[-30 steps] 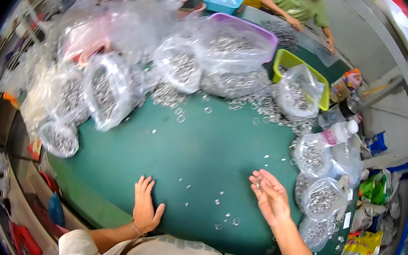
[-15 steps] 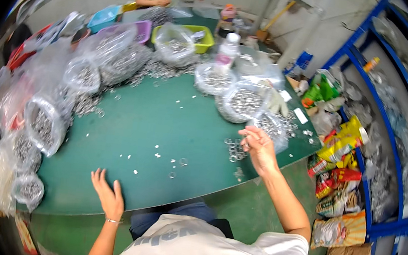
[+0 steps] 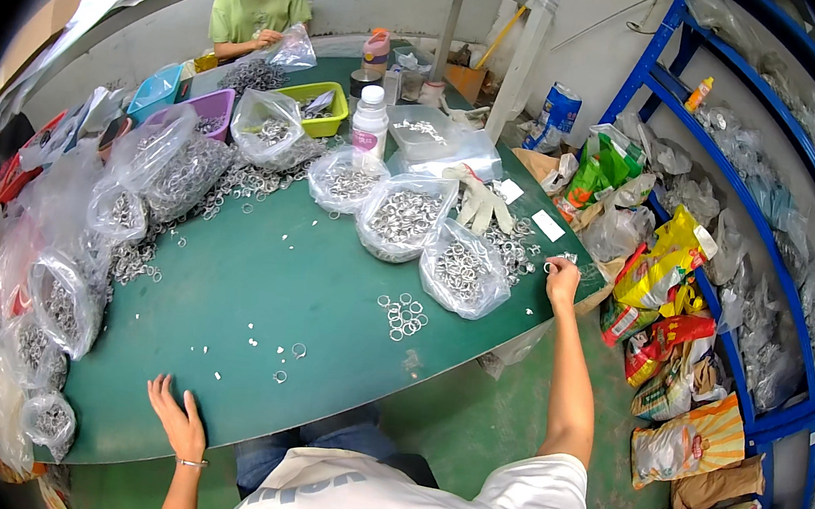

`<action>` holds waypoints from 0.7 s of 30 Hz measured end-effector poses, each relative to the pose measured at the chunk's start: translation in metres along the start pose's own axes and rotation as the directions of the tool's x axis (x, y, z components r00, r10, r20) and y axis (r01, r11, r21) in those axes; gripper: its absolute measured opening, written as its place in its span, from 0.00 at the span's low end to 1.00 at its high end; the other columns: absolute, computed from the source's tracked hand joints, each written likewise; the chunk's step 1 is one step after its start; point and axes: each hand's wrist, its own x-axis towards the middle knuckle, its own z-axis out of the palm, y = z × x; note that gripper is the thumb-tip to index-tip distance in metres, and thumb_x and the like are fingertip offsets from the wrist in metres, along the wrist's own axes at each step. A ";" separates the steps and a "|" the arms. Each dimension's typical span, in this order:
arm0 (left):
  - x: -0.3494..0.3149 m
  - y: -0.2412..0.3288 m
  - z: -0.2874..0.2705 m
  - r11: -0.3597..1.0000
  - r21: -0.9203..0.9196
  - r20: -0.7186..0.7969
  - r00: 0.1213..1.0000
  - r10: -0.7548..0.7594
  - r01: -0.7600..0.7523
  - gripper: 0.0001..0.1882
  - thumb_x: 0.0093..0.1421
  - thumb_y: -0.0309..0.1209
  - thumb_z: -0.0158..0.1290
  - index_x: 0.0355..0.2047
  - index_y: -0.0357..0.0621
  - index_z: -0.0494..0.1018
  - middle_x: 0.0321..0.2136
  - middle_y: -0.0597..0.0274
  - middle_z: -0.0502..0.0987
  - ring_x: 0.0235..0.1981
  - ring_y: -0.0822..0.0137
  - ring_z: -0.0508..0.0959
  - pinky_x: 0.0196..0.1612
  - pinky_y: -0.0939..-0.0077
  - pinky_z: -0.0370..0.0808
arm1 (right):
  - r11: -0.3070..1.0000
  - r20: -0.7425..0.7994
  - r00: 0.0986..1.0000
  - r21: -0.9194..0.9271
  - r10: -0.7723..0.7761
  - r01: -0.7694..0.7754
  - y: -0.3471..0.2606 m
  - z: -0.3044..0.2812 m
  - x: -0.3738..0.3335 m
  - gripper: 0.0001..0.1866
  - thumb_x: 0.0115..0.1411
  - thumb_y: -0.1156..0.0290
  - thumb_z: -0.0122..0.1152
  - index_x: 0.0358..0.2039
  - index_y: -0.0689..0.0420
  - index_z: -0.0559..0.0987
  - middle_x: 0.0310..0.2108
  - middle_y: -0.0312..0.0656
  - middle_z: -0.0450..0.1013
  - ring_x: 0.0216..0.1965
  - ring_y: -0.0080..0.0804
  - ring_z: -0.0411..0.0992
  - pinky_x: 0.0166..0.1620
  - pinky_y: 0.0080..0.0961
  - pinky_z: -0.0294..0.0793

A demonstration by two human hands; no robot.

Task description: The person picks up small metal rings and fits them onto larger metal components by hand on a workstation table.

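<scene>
At the right end of the flat green tabletop (image 3: 224, 279), a small round silvery metal ring (image 3: 548, 268) is seen at the curled fingertips of the right hand (image 3: 561, 280); whether it is firmly pinched cannot be told. The left hand (image 3: 176, 417) is laid with fingers spread near the front edge. Loss of the ring to the green floor (image 3: 462, 396) is judged possible, caused by a slack grip so near the edge. Mixing is also risked, loose silvery rings (image 3: 516, 250) being spread just beside. The open clear plastic bag (image 3: 477, 310) could be tipped if brushed by the bare right forearm (image 3: 570, 374).
</scene>
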 end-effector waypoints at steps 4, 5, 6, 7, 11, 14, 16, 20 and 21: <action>-0.001 -0.001 0.001 0.999 0.035 0.010 1.000 0.010 -0.010 0.21 0.61 0.31 0.43 0.53 0.34 0.59 0.57 0.44 0.56 0.62 0.46 0.50 0.61 0.56 0.50 | 0.988 0.066 0.993 -0.119 -0.093 0.101 0.016 -0.008 0.007 0.11 0.49 0.82 0.55 0.34 0.60 0.80 0.26 0.48 0.75 0.31 0.44 0.74 0.40 0.33 0.72; -0.001 -0.003 0.001 0.999 0.046 0.012 1.000 0.016 -0.016 0.21 0.61 0.31 0.43 0.53 0.34 0.59 0.57 0.44 0.56 0.62 0.46 0.51 0.61 0.56 0.50 | 0.989 0.063 0.994 -0.113 -0.090 0.096 0.014 -0.012 0.007 0.11 0.50 0.82 0.55 0.34 0.60 0.79 0.27 0.48 0.76 0.32 0.43 0.74 0.40 0.33 0.72; -0.002 -0.004 0.002 0.998 0.051 0.018 1.000 0.020 -0.021 0.21 0.61 0.31 0.42 0.53 0.34 0.59 0.56 0.44 0.56 0.62 0.46 0.51 0.61 0.55 0.50 | 0.989 0.058 0.994 -0.113 -0.087 0.094 0.013 -0.019 0.007 0.12 0.50 0.83 0.55 0.35 0.60 0.79 0.29 0.48 0.76 0.32 0.42 0.75 0.40 0.33 0.72; -0.002 -0.006 0.003 0.999 0.050 0.018 1.000 0.016 -0.017 0.21 0.61 0.31 0.42 0.53 0.34 0.59 0.57 0.44 0.56 0.62 0.46 0.51 0.61 0.55 0.50 | 0.994 0.087 0.996 -0.098 -0.037 0.046 0.013 -0.026 0.006 0.13 0.51 0.83 0.53 0.37 0.60 0.78 0.32 0.49 0.75 0.34 0.41 0.74 0.40 0.30 0.72; 0.000 -0.005 0.007 0.999 0.041 0.020 1.000 0.017 -0.018 0.21 0.61 0.30 0.42 0.53 0.33 0.59 0.57 0.44 0.56 0.61 0.45 0.51 0.61 0.55 0.50 | 0.996 0.092 0.994 0.057 0.065 -0.071 0.020 -0.037 -0.004 0.16 0.48 0.86 0.48 0.36 0.60 0.78 0.30 0.48 0.71 0.34 0.43 0.71 0.41 0.32 0.69; -0.001 -0.002 0.002 0.997 0.050 0.024 0.998 0.050 -0.051 0.21 0.60 0.29 0.43 0.53 0.33 0.60 0.57 0.44 0.56 0.61 0.45 0.51 0.61 0.55 0.50 | 0.998 0.131 0.991 0.054 -0.021 0.014 -0.001 -0.039 -0.018 0.17 0.48 0.87 0.46 0.36 0.60 0.77 0.30 0.48 0.71 0.35 0.41 0.71 0.41 0.32 0.70; 0.002 0.004 0.002 0.997 0.031 0.033 0.997 0.071 -0.072 0.21 0.60 0.28 0.43 0.52 0.33 0.60 0.57 0.44 0.56 0.61 0.45 0.51 0.61 0.55 0.50 | 0.995 0.193 0.980 0.090 -0.050 0.033 -0.013 -0.037 -0.022 0.18 0.47 0.89 0.43 0.37 0.62 0.75 0.33 0.48 0.70 0.35 0.40 0.71 0.40 0.30 0.70; 0.014 0.042 0.000 0.993 -0.061 0.086 0.991 0.107 -0.102 0.20 0.59 0.27 0.44 0.52 0.34 0.60 0.57 0.45 0.56 0.62 0.46 0.51 0.61 0.55 0.49 | 0.987 0.245 0.958 0.102 -0.147 0.126 -0.028 -0.039 -0.026 0.18 0.47 0.91 0.43 0.39 0.64 0.74 0.38 0.49 0.68 0.36 0.42 0.70 0.40 0.29 0.69; 0.019 0.055 -0.001 0.990 -0.081 0.095 0.988 0.121 -0.113 0.20 0.59 0.26 0.44 0.52 0.34 0.60 0.56 0.45 0.56 0.62 0.46 0.51 0.61 0.55 0.49 | 0.984 0.246 0.954 0.092 -0.170 0.151 -0.023 -0.038 -0.026 0.18 0.48 0.91 0.44 0.39 0.64 0.74 0.38 0.49 0.68 0.38 0.43 0.70 0.41 0.29 0.69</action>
